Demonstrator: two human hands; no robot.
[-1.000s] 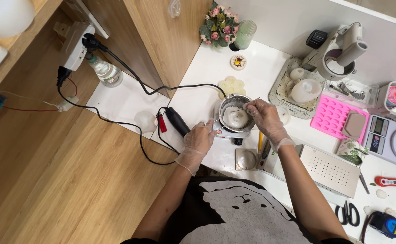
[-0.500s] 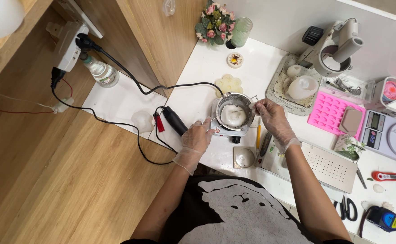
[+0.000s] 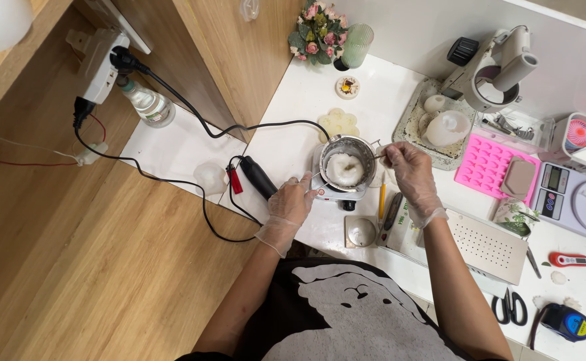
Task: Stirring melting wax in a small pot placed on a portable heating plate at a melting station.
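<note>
A small metal pot [image 3: 347,148] holding white wax stands on a little white hot plate [image 3: 333,194] in the middle of the white table. My gloved left hand [image 3: 291,204] rests at the hot plate's front left corner, gripping the pot's black handle [image 3: 261,178]. My gloved right hand [image 3: 408,168] is just right of the pot, pinching a thin metal stirring stick [image 3: 363,160] whose tip reaches into the wax.
A black cord [image 3: 193,113] runs from a wall socket to the hot plate. Right of it lie a pink silicone mould [image 3: 490,165], a kitchen scale [image 3: 577,197], a perforated white box [image 3: 488,247], scissors [image 3: 507,309] and a red thermometer [image 3: 573,260]. Flowers [image 3: 316,35] stand at the back.
My right hand has slid rightward, from above the pot's rim to beside it, drawing the stick outward. My left hand has stayed put.
</note>
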